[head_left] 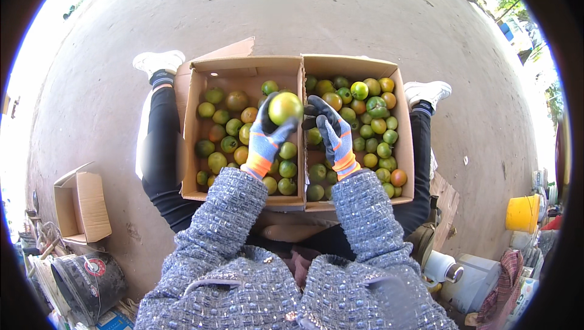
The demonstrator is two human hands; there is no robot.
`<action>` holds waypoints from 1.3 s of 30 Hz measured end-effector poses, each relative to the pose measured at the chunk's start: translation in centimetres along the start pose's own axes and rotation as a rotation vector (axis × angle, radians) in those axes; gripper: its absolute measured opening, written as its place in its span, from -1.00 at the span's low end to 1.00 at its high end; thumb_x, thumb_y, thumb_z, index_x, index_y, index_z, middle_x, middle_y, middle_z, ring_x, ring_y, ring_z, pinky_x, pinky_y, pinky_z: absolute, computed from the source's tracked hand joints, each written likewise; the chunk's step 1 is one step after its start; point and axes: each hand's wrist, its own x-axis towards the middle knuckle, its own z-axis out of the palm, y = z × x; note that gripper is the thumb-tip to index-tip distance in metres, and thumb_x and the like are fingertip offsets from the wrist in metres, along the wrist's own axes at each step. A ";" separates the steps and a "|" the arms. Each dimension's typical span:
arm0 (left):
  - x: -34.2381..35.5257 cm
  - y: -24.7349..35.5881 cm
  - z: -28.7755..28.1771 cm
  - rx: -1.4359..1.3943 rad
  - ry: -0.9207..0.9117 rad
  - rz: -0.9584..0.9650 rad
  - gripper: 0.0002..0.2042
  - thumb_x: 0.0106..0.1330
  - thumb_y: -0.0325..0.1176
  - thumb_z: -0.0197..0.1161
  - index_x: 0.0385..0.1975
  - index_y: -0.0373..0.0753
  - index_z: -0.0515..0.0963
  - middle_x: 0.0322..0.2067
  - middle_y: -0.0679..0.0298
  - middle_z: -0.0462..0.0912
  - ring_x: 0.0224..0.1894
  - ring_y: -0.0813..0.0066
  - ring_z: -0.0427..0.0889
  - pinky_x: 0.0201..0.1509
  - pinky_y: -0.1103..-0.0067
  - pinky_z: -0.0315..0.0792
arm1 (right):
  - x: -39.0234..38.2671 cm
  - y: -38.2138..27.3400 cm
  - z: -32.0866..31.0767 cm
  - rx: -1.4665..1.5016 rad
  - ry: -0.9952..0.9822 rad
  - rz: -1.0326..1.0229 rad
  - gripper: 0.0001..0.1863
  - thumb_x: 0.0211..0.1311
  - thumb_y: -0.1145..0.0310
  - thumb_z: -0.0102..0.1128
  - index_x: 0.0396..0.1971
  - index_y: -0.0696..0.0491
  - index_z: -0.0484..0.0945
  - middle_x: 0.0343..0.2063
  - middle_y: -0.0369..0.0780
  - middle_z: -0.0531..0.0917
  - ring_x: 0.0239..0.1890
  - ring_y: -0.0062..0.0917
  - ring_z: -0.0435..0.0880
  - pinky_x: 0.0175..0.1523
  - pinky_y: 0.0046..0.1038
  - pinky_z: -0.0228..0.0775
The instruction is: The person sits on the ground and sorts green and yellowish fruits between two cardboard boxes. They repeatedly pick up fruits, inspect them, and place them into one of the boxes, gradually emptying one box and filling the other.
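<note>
My left hand point(264, 140), in a blue, orange and black work glove, is closed around a large green-yellow tomato point(286, 108) above the inner edge of the left cardboard box point(243, 66). My right hand point(334, 132), gloved alike, hovers over the right cardboard box point(353, 65), its fingers bent but apart and turned toward the tomato. Nothing shows in it. Both boxes stand side by side and hold many tomatoes, mostly green, some turning orange. A ribbed green tomato point(377, 107) lies in the right box. My hands hide some of the fruit.
My outstretched legs flank the boxes on the concrete floor point(280, 13). An open cardboard carton point(91, 205) stands at the left, with a black bucket point(91, 284) nearer me. At the right are a yellow bucket point(523, 213), a flask point(443, 267) and a translucent tub point(477, 281).
</note>
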 end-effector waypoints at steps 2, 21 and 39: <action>1.5 0.4 -2.2 -0.083 0.112 -0.221 -0.53 0.35 -0.15 0.17 0.18 -0.24 0.34 -0.05 0.12 0.59 -0.23 0.33 0.67 -0.17 0.48 0.56 | -0.1 -0.1 -0.1 0.027 -0.002 0.043 -0.54 0.34 0.43 0.08 0.22 0.21 0.33 -0.07 -0.21 0.58 -0.18 -0.64 0.52 0.01 -0.58 0.36; 0.0 -2.8 -2.7 -0.081 0.077 -0.347 -0.51 0.39 -0.30 0.15 0.30 -0.18 0.24 -0.03 0.24 0.59 -0.14 0.48 0.64 -0.15 0.58 0.48 | 4.5 -2.2 -9.1 -1.995 0.378 -0.244 -0.25 0.09 0.09 0.24 0.32 -0.14 0.21 0.22 -0.17 0.38 0.26 -0.24 0.31 0.38 0.02 -0.15; -0.5 1.0 -1.3 -0.088 -0.131 -0.195 -0.39 0.36 -0.10 0.15 0.33 -0.22 0.16 0.09 0.22 0.47 0.04 0.48 0.51 0.15 0.54 0.40 | 1.2 -1.2 1.6 -1.358 -0.244 -0.666 -0.27 -0.03 0.05 0.30 0.18 0.00 0.37 0.09 -0.24 0.48 0.21 -0.32 0.35 0.38 -0.03 -0.06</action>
